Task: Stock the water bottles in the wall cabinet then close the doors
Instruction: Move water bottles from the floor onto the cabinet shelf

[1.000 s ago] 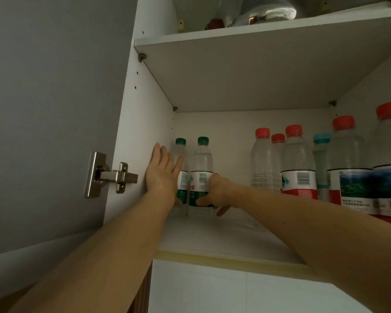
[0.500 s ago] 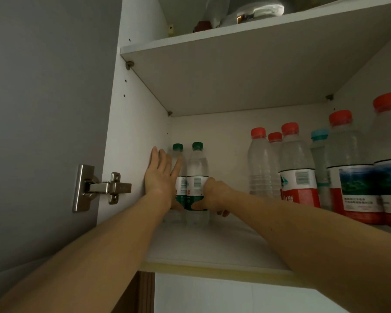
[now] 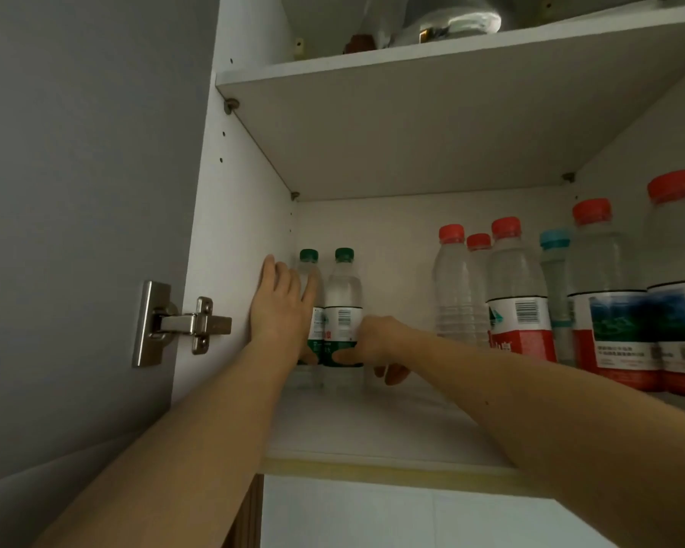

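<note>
left hand (image 3: 279,310): fingers straight, flat beside rear green-capped bottle (image 3: 308,294) | right hand (image 3: 378,342): gripped front green-capped bottle (image 3: 344,306) low | both bottles upright on shelf (image 3: 372,425)

One view only here, the head camera, and it sits below the wall cabinet (image 3: 238,239), tilted up into it. We see the underside of the upper shelf (image 3: 412,124) overhead and the front lip of the lower shelf (image 3: 392,468) low in the picture, so the lens is beneath shelf level and close in. It faces the cabinet's back panel, slightly left of centre: the left side wall and its metal hinge (image 3: 182,324) fill the left half. Both forearms run up from the bottom edge into the cabinet. Wide-angle bend shows at the edges. No second view to share anything.
</note>
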`<state>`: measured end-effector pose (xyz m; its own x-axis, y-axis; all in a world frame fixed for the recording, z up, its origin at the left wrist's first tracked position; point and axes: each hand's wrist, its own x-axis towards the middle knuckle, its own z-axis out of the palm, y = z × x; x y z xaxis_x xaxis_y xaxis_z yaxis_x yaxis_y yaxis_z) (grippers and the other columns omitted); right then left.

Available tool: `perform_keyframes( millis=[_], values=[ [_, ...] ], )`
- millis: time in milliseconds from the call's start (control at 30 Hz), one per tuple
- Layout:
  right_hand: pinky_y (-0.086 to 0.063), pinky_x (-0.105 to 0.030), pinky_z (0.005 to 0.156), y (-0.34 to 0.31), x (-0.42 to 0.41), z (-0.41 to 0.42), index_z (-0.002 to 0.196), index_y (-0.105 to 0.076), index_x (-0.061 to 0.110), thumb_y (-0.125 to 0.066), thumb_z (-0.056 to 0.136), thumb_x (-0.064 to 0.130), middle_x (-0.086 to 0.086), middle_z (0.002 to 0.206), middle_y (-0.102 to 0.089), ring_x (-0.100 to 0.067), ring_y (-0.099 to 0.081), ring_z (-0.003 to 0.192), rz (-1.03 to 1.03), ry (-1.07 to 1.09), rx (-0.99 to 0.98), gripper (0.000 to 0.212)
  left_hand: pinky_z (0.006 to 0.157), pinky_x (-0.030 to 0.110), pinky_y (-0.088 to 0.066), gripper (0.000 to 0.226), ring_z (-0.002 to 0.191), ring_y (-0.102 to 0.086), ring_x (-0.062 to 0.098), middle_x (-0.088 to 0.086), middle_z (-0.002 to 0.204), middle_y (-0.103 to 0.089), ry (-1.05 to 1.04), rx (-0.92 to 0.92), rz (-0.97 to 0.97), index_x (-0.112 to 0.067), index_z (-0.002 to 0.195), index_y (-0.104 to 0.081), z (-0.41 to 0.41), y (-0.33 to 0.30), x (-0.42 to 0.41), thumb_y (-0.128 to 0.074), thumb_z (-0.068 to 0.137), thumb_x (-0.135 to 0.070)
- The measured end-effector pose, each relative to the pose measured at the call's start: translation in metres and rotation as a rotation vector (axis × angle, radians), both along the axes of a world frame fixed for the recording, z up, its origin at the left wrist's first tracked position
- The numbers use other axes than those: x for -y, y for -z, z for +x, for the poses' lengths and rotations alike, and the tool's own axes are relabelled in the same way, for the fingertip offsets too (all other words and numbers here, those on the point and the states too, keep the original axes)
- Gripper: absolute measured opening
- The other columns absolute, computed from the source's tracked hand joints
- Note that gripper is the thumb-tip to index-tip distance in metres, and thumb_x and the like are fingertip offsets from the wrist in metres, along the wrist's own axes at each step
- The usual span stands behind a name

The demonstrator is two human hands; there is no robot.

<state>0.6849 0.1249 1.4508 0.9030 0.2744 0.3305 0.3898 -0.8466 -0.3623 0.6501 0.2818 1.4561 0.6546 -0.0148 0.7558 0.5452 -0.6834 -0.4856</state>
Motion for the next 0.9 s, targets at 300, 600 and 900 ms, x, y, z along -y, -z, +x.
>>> perform_keyframes(
  millis=[300,600,900],
  values=[
    [-0.058,-0.038,0.071,-0.013,0.034,-0.083,0.118,-0.06,0.013,-0.059,0.097,0.024,-0.006,0.106,-0.065,-0.025,-0.065,0.09,-0.165,-0.055,0.612,0.024,0.118,0.054,-0.021,0.108,0.131,-0.046,0.031,0.013,0.145,-0.051,0.308,0.164,-0.008,-0.012,0.15,-0.031,-0.003,-0.004,0.003,-0.063,0.073,-0.081],
    [-0.039,-0.049,0.112,0.012,0.125,-0.124,0.147,-0.037,0.02,-0.063,0.092,0.021,-0.009,0.155,-0.026,-0.033,-0.025,0.142,-0.076,0.212,0.859,0.061,0.101,0.047,-0.041,0.088,0.12,-0.05,0.035,0.018,0.136,-0.055,0.746,0.234,-0.137,-0.007,0.144,-0.049,-0.012,-0.007,0.033,-0.072,0.08,-0.063],
    [-0.042,-0.054,0.111,0.027,0.133,-0.121,0.158,-0.012,0.021,-0.064,0.093,0.006,-0.016,0.163,-0.01,-0.045,-0.032,0.144,0.191,0.234,0.702,0.084,0.085,0.025,-0.056,0.07,0.113,-0.062,0.017,0.0,0.126,-0.058,1.518,-0.366,-1.171,-0.028,0.143,-0.038,-0.037,-0.01,0.137,-0.077,0.087,-0.041]
  ],
)
